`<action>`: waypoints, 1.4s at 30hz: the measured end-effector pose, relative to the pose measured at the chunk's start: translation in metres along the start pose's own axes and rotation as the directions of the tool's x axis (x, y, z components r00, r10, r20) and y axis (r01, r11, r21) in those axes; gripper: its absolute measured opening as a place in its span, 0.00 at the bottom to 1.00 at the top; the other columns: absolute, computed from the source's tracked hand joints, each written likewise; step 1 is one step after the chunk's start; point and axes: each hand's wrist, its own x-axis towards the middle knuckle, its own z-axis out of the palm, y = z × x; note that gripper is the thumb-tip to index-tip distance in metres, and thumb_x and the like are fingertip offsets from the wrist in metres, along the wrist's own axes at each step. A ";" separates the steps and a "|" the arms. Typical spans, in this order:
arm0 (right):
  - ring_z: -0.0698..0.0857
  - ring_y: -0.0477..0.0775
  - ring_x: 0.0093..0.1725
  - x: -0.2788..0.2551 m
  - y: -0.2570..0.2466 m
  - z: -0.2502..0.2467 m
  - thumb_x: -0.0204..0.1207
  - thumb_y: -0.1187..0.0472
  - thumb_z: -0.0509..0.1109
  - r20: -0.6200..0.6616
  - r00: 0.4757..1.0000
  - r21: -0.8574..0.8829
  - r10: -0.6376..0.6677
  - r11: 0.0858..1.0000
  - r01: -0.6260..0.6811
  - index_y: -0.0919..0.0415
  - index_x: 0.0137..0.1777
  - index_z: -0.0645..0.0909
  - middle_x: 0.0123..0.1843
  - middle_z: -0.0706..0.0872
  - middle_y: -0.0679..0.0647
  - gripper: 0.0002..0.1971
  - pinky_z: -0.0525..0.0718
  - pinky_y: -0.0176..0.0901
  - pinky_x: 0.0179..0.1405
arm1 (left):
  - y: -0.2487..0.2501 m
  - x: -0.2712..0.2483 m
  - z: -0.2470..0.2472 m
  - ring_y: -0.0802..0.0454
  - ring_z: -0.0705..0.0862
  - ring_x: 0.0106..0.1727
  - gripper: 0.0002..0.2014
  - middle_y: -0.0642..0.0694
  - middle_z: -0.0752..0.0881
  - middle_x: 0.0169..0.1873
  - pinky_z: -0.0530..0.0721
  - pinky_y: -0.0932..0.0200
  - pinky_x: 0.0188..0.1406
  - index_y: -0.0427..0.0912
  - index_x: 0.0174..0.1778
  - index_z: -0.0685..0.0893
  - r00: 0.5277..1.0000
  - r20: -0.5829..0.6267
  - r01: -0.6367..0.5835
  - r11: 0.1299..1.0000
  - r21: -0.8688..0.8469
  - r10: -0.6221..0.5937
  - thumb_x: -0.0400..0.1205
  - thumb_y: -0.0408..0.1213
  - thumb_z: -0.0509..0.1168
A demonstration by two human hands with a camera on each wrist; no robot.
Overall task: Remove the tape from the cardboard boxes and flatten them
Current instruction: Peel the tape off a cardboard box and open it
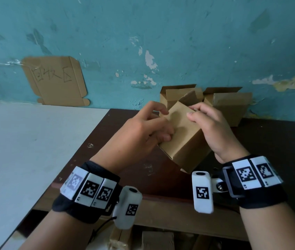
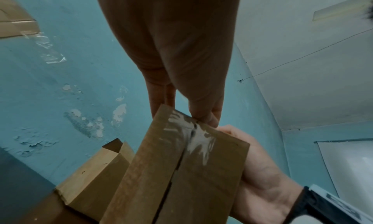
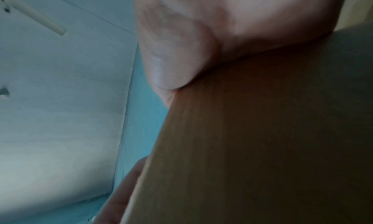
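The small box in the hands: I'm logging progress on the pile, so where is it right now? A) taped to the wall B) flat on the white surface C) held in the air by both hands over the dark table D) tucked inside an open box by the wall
C: the left hand and right hand grip the small box above the dark table.

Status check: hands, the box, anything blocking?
Left hand and right hand both grip the small box, held above the table. Tape on its seam. Open boxes behind, not blocking.
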 end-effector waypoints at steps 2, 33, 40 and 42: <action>0.85 0.53 0.45 0.001 0.002 -0.003 0.72 0.47 0.67 -0.002 1.000 0.008 0.007 1.000 -0.007 0.56 0.48 0.87 0.41 0.87 0.51 0.14 0.77 0.50 0.46 | -0.002 0.002 0.001 0.51 0.85 0.62 0.08 0.47 0.77 0.68 0.85 0.57 0.52 0.48 0.57 0.92 1.000 -0.005 -0.003 1.000 -0.029 0.003 0.83 0.34 0.73; 0.85 0.66 0.49 -0.001 0.004 -0.006 0.74 0.49 0.66 0.047 0.996 0.000 -0.079 0.997 0.079 0.61 0.51 0.86 0.46 0.87 0.63 0.17 0.76 0.51 0.46 | 0.022 0.009 -0.005 0.49 0.85 0.58 0.06 0.49 0.75 0.62 0.86 0.44 0.40 0.55 0.46 0.80 0.995 0.087 -0.054 0.981 0.186 0.038 0.81 0.37 0.64; 0.85 0.45 0.43 -0.002 0.005 -0.011 0.74 0.50 0.66 0.069 0.994 0.042 -0.085 0.996 0.083 0.61 0.51 0.86 0.40 0.87 0.49 0.16 0.78 0.39 0.43 | 0.021 0.012 -0.008 0.48 0.84 0.59 0.03 0.54 0.80 0.60 0.85 0.44 0.41 0.53 0.44 0.87 0.997 0.034 -0.069 0.986 0.155 0.065 0.81 0.40 0.70; 0.85 0.44 0.44 -0.002 0.006 -0.011 0.74 0.51 0.65 0.078 0.992 0.051 -0.098 0.994 0.094 0.63 0.52 0.86 0.41 0.87 0.49 0.17 0.78 0.35 0.43 | 0.022 0.013 -0.003 0.46 0.80 0.56 0.05 0.50 0.80 0.57 0.84 0.43 0.39 0.50 0.44 0.86 0.993 0.039 -0.114 0.964 0.238 0.108 0.82 0.37 0.65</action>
